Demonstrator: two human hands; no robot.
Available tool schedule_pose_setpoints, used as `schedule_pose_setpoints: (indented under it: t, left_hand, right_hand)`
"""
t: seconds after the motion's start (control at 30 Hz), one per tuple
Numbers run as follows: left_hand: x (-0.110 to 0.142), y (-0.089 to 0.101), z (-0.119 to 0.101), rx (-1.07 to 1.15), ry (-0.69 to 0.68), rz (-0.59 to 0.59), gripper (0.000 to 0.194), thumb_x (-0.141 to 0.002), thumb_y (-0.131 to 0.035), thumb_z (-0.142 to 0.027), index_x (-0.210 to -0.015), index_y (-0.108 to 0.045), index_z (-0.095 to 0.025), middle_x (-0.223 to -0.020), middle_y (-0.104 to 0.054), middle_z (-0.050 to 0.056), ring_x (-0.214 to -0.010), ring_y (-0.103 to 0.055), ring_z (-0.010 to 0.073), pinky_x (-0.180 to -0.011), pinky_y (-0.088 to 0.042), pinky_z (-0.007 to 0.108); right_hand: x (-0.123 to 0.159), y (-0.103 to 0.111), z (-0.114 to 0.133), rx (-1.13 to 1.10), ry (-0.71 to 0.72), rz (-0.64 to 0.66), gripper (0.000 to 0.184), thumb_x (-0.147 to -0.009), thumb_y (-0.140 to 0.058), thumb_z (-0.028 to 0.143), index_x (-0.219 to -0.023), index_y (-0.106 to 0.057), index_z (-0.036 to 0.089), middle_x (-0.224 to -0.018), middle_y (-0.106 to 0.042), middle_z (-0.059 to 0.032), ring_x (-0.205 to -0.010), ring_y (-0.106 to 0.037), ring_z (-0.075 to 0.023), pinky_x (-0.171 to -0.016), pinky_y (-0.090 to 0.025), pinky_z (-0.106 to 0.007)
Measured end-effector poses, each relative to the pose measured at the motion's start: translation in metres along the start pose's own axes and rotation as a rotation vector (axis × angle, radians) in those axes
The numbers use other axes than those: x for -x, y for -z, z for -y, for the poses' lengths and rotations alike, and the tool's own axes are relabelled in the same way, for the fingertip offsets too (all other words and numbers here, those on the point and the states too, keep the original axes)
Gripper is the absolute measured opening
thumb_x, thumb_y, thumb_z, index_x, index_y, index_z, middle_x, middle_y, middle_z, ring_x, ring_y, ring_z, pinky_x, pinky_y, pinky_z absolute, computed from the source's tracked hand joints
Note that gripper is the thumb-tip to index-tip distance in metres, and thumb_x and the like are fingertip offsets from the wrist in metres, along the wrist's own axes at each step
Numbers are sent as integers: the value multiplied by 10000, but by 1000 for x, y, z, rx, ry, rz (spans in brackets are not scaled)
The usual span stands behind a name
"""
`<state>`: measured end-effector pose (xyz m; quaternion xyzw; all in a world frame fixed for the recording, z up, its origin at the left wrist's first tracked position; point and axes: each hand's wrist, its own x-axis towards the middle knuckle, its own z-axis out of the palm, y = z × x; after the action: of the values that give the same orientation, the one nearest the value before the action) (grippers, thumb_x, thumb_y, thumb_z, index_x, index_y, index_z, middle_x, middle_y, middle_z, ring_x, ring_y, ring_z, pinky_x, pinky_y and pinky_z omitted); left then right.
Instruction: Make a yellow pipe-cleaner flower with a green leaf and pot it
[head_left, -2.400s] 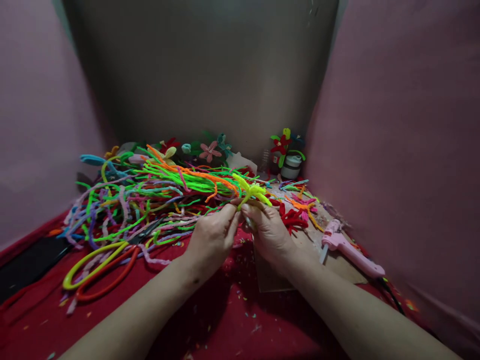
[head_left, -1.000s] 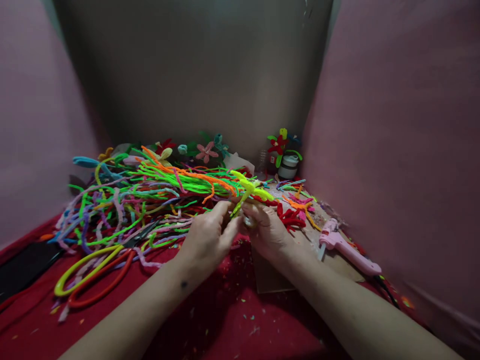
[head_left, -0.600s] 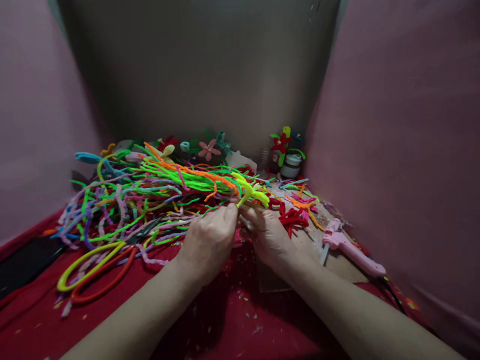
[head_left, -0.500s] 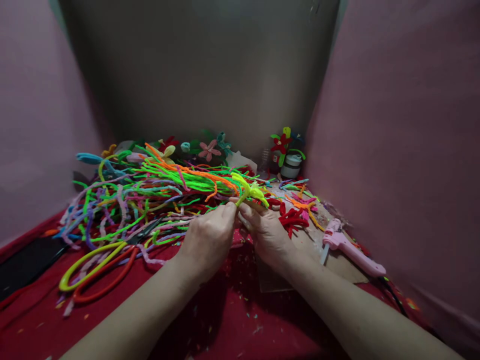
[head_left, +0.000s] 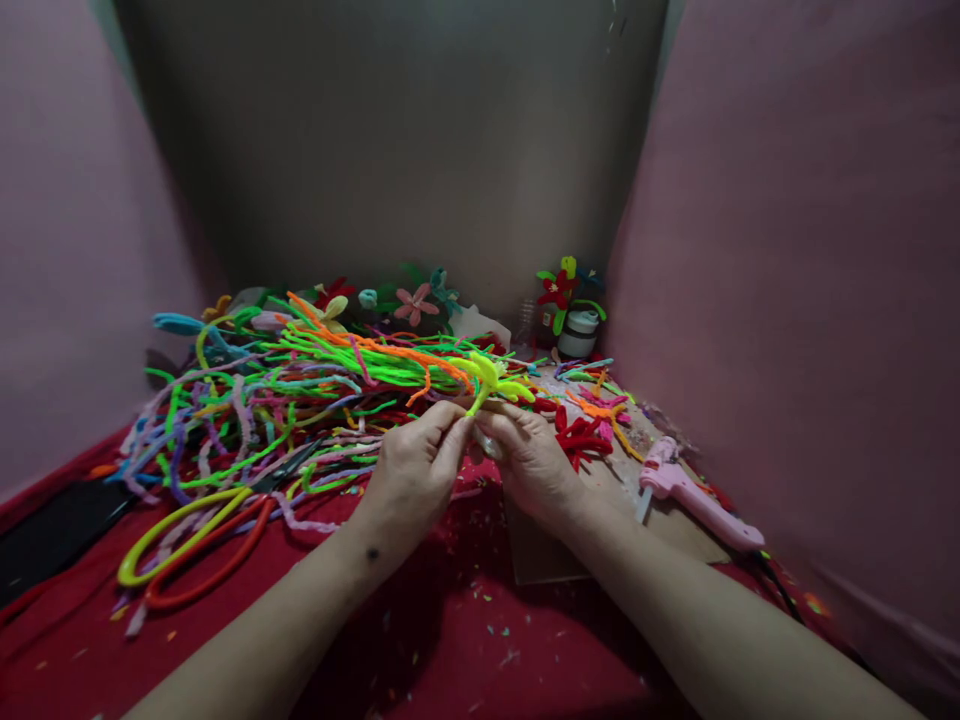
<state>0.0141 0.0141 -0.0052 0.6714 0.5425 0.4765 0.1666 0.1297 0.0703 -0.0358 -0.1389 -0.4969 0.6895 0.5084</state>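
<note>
A bright yellow pipe-cleaner flower (head_left: 491, 378) stands up between my two hands, its petals spread above the fingertips. My left hand (head_left: 420, 455) pinches the short stem from the left, thumb and forefinger together. From the right, my right hand (head_left: 529, 455) closes on the same stem, the fingertips of both hands meeting at its lower end. The stem's bottom is hidden by the fingers. Just beyond lies a big heap of pipe cleaners (head_left: 360, 352), mostly green with some orange. Red pipe-cleaner pieces (head_left: 581, 438) rest beside my right hand.
Scissors (head_left: 184, 535) with yellow and red handles lie at left, near a black flat object (head_left: 56, 535). A pink glue gun (head_left: 697, 495) rests on cardboard (head_left: 544, 550) at right. Finished flowers (head_left: 416, 303) and a white-lidded jar (head_left: 579, 332) stand at the back.
The yellow flower has turned more upright, and its petals show more openly. My left hand has rolled slightly, with its thumb now more visible. Both hands stay at the stem.
</note>
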Motion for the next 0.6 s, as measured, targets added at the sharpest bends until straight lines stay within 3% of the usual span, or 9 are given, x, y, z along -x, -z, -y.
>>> schedule_pose_setpoints:
  t: [0.17, 0.3, 0.37, 0.43, 0.6]
  left_hand:
    - [-2, 3, -8, 664, 375, 181, 161, -824, -525, -343, -775, -512, -190, -467, -322, -102, -309, -241, 44, -304, -257, 172]
    - [-3, 6, -8, 833, 422, 289, 167, -838, -509, -327, -748, -474, -191, -468, -321, -107, -306, -195, 36, -297, -269, 164]
    - [-3, 6, -7, 725, 374, 276, 196, -854, -476, -342, -731, -467, -189, -478, -338, -98, -317, -227, 44, -314, -286, 174]
    - [-3, 5, -5, 476, 258, 236, 218, -858, -463, -341, -707, -472, -184, -493, -374, -80, -350, -304, 58, -350, -296, 185]
    - [-1, -1, 10, -283, -205, 44, 129, -843, -471, -259, -765, -530, -176, -587, -510, -28, -489, -460, 99, -489, -333, 220]
  right_hand:
    - [0, -3, 5, -113, -64, 6, 192, -657, -720, 277, -832, -722, 197, -733, -649, -9, -623, -509, -114, -579, -418, -238]
    - [0, -5, 7, -183, -94, -63, 119, -624, -757, 218, -731, -715, 186, -702, -643, 9, -628, -523, -97, -626, -429, -232]
    - [1, -5, 7, -174, -93, -61, 114, -644, -743, 213, -752, -724, 180, -718, -655, 5, -621, -514, -90, -605, -415, -222]
    - [1, -5, 8, -152, -71, -55, 121, -659, -726, 210, -774, -733, 174, -739, -668, -4, -621, -510, -91, -587, -400, -220]
    - [1, -6, 7, -105, -27, -66, 113, -649, -712, 203, -759, -737, 192, -703, -658, 10, -610, -494, -99, -590, -376, -231]
